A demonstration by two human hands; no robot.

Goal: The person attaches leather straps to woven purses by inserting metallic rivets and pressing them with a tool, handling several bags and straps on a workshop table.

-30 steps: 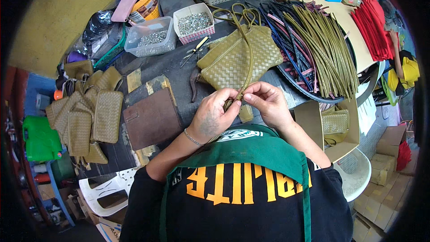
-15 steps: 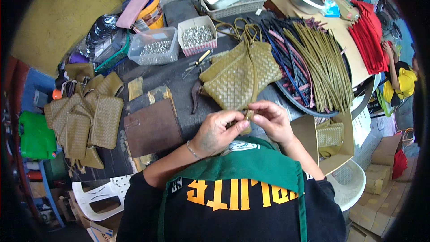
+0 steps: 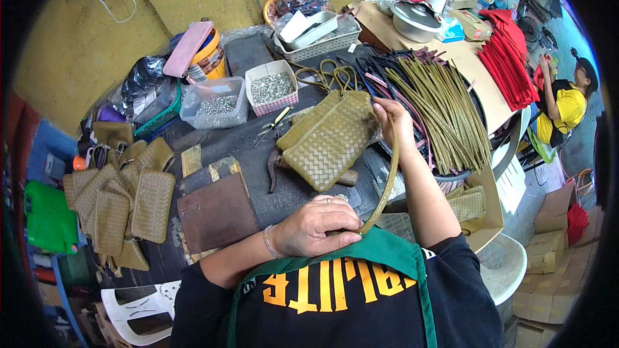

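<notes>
An olive woven pouch bag (image 3: 335, 135) lies tilted on the dark table in front of me, its long cord-like strap (image 3: 391, 183) curving toward me. My left hand (image 3: 319, 227), close to my apron, is closed on the lower end of this strap. Beside the bag's right upper corner, my right hand (image 3: 394, 124) pinches the upper part of the strap. Under the bag's lower edge a wooden handle (image 3: 348, 178) pokes out. A small yellow-handled tool (image 3: 281, 117) lies to the left of the bag.
Olive pouches (image 3: 116, 203) are piled at left, near a brown board (image 3: 217, 213). Metal pieces fill a clear tub (image 3: 216, 104) and a white box (image 3: 271, 87). Olive strips (image 3: 438, 109) fill a round tray at right. A cardboard box (image 3: 488, 209) stands nearby; a person in yellow (image 3: 567, 103) sits farther right.
My hands were together at a small piece by my apron; now they are apart. The right has moved up and away along the strap, the left slightly down. The view has shifted somewhat.
</notes>
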